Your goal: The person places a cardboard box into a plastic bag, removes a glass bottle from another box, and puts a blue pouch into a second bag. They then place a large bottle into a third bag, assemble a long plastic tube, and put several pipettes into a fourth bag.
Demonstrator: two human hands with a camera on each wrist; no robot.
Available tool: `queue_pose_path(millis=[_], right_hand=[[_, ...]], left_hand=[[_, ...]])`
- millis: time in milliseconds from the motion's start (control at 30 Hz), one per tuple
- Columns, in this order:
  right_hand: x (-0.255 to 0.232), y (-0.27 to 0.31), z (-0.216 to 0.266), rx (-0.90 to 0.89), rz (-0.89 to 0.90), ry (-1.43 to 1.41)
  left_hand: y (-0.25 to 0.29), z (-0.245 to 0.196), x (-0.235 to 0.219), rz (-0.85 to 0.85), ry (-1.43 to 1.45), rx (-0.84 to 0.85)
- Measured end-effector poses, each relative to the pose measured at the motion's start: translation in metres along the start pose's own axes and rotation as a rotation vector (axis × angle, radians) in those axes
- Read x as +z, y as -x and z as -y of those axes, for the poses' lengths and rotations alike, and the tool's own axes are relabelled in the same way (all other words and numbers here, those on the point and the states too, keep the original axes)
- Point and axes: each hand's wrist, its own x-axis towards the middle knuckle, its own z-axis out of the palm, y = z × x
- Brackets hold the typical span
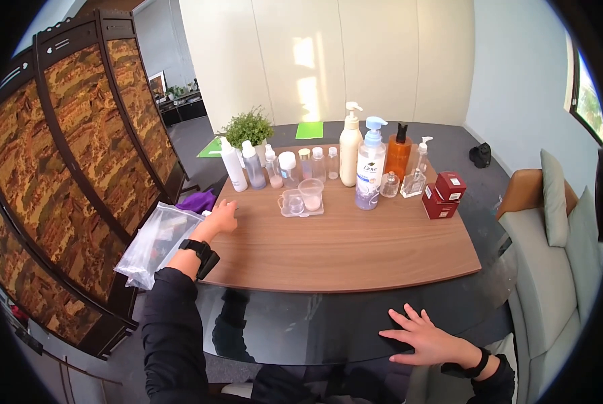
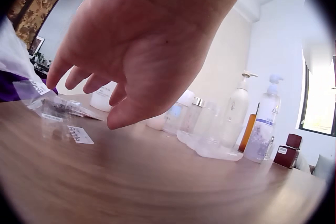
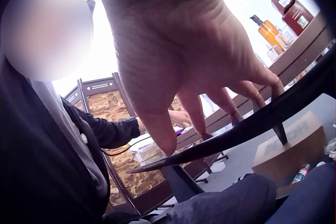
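Note:
My left hand (image 1: 218, 219) reaches over the left end of the wooden board, fingers loosely bent and pointing down. In the left wrist view its fingertips overlap clear plastic packaging with white printed labels (image 2: 81, 134). A large clear zip bag (image 1: 158, 239) hangs past the board's left edge beside that forearm, with something purple (image 1: 197, 201) behind it. My right hand (image 1: 422, 338) rests with fingers spread on the dark glass tabletop (image 1: 301, 330), and the right wrist view shows its fingertips at the glass rim (image 3: 236, 127). It holds nothing.
Several small bottles stand along the board's back, including a white spray bottle (image 1: 233, 165). A clear plastic case (image 1: 301, 204) lies in front of them. Right of it stand a Dove pump bottle (image 1: 369, 168), an amber bottle (image 1: 398, 156) and dark red boxes (image 1: 441, 200). A folding screen (image 1: 79, 155) rises left.

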Motion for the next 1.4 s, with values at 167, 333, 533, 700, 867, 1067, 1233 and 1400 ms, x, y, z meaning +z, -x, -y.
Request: queue_pose_path(millis=[167, 333, 533, 700, 867, 1067, 1233, 1400], right_hand=[[0.000, -0.001, 0.001, 0.013, -0.006, -0.009], [-0.001, -0.003, 0.001, 0.029, 0.014, -0.009], [-0.003, -0.004, 0.005, 0.042, 0.006, -0.027], [-0.002, -0.003, 0.005, 0.046, -0.001, -0.030], [-0.002, -0.004, 0.006, 0.053, -0.002, -0.029], [-0.005, -0.006, 0.008, 0.067, 0.010, -0.030], [-0.003, -0.006, 0.008, 0.071, -0.007, -0.041], [-0.004, -0.006, 0.009, 0.075, -0.003, -0.047]], left_hand=[[-0.008, -0.013, 0.009, 0.110, -0.081, -0.051], [-0.003, -0.025, 0.023, 0.141, 0.099, -0.023], [0.019, -0.050, -0.004, 0.085, 0.062, -0.256], [0.000, -0.028, 0.003, 0.045, 0.127, -0.335], [-0.009, -0.009, 0.018, 0.010, 0.099, -0.265], [0.013, -0.008, 0.000, 0.031, 0.003, -0.121], [0.075, -0.013, -0.062, -0.058, 0.028, -0.068], [0.136, 0.028, -0.084, 0.030, -0.136, -0.339]])
